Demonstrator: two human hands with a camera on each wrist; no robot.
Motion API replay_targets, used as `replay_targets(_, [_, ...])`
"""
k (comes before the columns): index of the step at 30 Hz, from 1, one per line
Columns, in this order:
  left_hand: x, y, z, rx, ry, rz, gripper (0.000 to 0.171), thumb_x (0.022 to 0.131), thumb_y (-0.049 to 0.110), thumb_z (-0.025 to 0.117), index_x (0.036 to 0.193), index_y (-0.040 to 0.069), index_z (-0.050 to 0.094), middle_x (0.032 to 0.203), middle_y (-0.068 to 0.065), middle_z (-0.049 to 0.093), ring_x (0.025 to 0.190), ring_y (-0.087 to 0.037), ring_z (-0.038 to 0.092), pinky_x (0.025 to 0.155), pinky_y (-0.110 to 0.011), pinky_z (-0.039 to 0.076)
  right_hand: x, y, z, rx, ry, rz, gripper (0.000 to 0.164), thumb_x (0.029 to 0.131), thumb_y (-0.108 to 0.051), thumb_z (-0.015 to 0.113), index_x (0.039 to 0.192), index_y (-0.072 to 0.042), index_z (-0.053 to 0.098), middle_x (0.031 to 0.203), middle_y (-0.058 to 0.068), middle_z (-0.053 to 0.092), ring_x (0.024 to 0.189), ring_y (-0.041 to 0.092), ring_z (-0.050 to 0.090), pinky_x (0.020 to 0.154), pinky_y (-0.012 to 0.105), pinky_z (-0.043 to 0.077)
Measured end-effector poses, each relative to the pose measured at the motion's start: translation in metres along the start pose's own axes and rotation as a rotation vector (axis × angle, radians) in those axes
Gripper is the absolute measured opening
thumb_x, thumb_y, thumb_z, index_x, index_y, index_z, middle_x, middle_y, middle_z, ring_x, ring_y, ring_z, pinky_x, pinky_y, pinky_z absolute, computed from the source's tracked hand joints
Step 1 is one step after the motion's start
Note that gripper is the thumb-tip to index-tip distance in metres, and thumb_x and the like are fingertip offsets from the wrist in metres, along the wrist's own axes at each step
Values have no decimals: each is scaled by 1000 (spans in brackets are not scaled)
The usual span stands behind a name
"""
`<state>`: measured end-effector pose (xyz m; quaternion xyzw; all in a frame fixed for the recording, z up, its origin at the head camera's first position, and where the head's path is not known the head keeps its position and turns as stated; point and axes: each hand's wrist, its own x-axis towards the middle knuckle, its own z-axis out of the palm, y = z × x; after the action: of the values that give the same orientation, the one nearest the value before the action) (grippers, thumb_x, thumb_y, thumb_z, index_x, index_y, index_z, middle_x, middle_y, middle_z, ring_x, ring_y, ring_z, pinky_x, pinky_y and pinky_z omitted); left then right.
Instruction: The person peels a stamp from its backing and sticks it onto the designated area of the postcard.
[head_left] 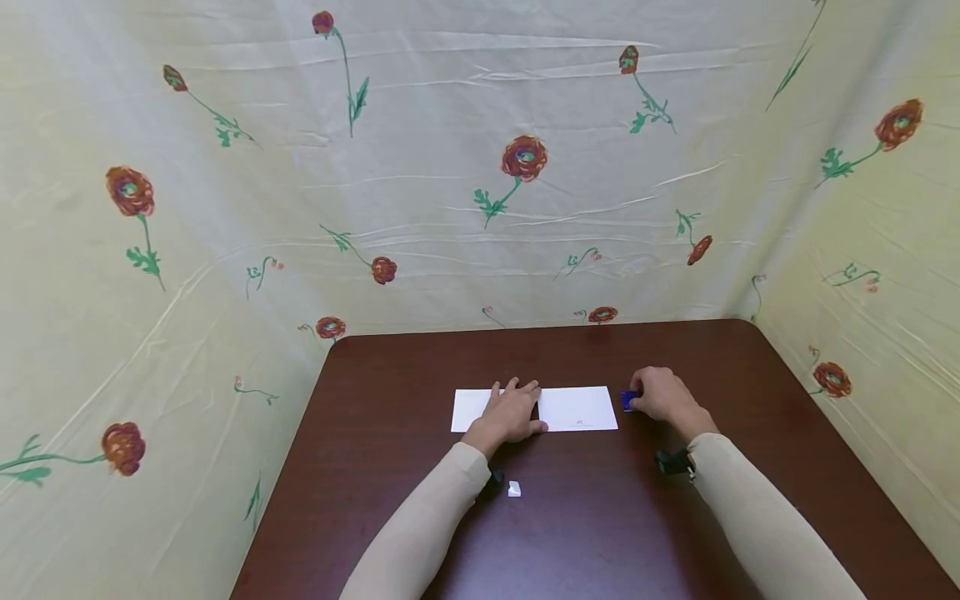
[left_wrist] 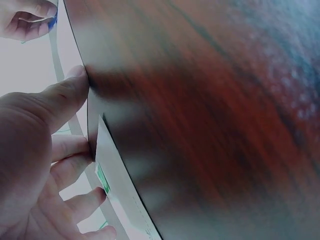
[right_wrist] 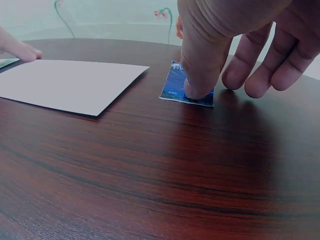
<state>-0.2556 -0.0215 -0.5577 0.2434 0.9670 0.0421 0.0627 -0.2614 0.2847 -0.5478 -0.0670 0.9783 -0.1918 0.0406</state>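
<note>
Brown table (head_left: pixel 585 542); white card (head_left: pixel 576 407) runs crosswise; blue stamp (right_wrist: pixel 175 88), axis unclear.

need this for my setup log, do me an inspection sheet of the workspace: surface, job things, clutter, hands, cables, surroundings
Surface: dark brown, wood-grained table, glossy at the near side
Job's things: left white card and right white card side by side with a gap; blue stamp on the table, right of the cards and apart from them
Clutter: small white scrap near the left wrist
Left hand: fingers spread across the gap, thumb touching the right card's edge
Right hand: thumb on the stamp; whether it pinches is hidden
Cables: nothing seen
Surroundings: pale flower-patterned cloth behind and on both sides
</note>
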Motion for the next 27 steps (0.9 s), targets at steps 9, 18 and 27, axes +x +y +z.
replay_targets(9, [-4, 1, 0, 21, -6, 6, 78, 90, 54, 67, 153, 15, 43, 161, 2, 37, 150, -34, 29, 118, -61, 22, -5, 4, 1, -32, 44, -44, 8, 90, -15, 65, 85, -10, 66, 77, 4, 60, 69, 21, 54, 62, 35, 47])
replay_targets(18, [-7, 1, 2, 32, -13, 8, 78, 91, 55, 65, 154, 16, 41, 162, 3, 35, 151, -34, 27, 118, -62, 20, -17, -5, -8, -39, -11, -95, 11, 92, -14, 61, 84, -9, 66, 75, 4, 60, 66, 19, 53, 60, 32, 45])
replay_targets(27, [-11, 1, 1, 35, -13, 11, 78, 91, 55, 65, 154, 16, 41, 162, 3, 35, 151, -34, 27, 118, -62, 19, -28, -17, -21, -28, -71, -103, 10, 93, -12, 61, 84, -9, 66, 74, 3, 58, 66, 18, 52, 59, 30, 44])
